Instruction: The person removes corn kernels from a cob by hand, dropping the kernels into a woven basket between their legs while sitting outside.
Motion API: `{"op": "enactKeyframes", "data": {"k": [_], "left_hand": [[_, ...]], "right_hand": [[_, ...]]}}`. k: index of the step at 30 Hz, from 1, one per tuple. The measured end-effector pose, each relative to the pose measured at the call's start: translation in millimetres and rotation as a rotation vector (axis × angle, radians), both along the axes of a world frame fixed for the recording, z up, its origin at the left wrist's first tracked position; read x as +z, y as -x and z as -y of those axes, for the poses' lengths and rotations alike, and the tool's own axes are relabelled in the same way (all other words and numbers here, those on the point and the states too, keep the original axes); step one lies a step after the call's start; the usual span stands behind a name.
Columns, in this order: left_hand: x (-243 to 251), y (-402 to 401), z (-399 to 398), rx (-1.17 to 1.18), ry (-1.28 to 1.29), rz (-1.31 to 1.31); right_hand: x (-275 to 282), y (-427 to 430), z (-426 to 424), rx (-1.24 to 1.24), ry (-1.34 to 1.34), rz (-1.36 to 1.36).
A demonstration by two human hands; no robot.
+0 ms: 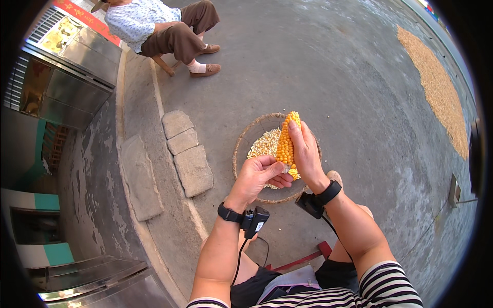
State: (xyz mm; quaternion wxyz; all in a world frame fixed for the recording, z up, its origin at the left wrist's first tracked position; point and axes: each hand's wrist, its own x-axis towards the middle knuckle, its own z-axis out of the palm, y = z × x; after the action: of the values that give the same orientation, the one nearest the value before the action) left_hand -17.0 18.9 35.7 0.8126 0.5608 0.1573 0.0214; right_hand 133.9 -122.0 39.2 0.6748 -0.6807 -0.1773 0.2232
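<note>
An ear of yellow corn point(285, 142) is held upright over a round wicker basket point(235, 148). My right hand point(306, 154) is wrapped around its right side, the thumb lying on the kernels near the upper end. The fingers and thumb of my left hand point(262, 175) pinch the ear's lower end. Loose corn kernels point(264, 145) lie in a pile in the basket. Another piece of corn point(294, 174) shows partly below the held ear, between my hands. Each wrist wears a black strap with a small cabled device.
Stone slabs point(192, 169) form a step left of the basket. A person point(154, 27) sits on a low wooden seat at the upper left. Spread grain point(439, 92) lies on the concrete at the far right. A red bar point(296, 262) is near my legs.
</note>
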Motion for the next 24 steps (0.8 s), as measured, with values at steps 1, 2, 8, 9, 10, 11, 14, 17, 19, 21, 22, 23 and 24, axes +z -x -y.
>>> {"op": "enactKeyframes", "data": {"k": [1,2,8,9,10,11,14,17,19,21,22,23,24], "left_hand": [[2.0,0.4,0.0,-0.005,-0.002,-0.005],[3.4,0.2,0.3,-0.007,-0.003,-0.008],[4.7,0.7,-3.3,-0.01,-0.018,-0.011],[5.4,-0.4,-2.8,-0.009,-0.016,-0.009],[6.0,-1.4,-2.2,-0.017,-0.021,-0.013],[6.5,-2.7,-2.0,-0.017,-0.023,-0.014],[5.3,-3.1,-3.6,-0.01,-0.014,-0.025],[-0.5,-3.8,-5.6,0.008,-0.03,-0.025],[-5.4,-3.4,-7.2,0.032,-0.03,-0.015],[-9.3,-3.9,-4.7,0.049,-0.02,-0.004],[-10.8,-4.4,-0.5,0.131,-0.054,-0.017],[-11.8,-4.9,0.2,0.172,-0.071,-0.023],[-13.7,-4.7,0.5,0.213,-0.088,-0.031]], "right_hand": [[0.9,0.0,0.1,0.001,-0.001,0.002],[1.8,-0.4,0.2,0.002,-0.002,0.003],[0.7,-3.3,-2.6,0.009,0.016,-0.015],[-1.0,-5.5,-1.8,0.01,0.016,-0.007],[-6.7,-8.5,-1.2,0.01,-0.002,0.0],[-10.0,-7.9,2.0,0.008,-0.007,0.007],[-15.6,-4.5,5.8,0.0,-0.021,0.026],[-21.6,-6.7,5.6,-0.013,-0.016,0.036],[-22.6,-7.2,4.7,-0.02,-0.033,0.046],[-24.3,-9.0,4.6,-0.031,-0.033,0.046],[-25.2,-10.1,4.6,-0.035,-0.029,0.044],[-26.3,-11.1,4.6,-0.04,-0.026,0.042],[-25.6,-11.7,4.2,-0.048,-0.028,0.024]]}}
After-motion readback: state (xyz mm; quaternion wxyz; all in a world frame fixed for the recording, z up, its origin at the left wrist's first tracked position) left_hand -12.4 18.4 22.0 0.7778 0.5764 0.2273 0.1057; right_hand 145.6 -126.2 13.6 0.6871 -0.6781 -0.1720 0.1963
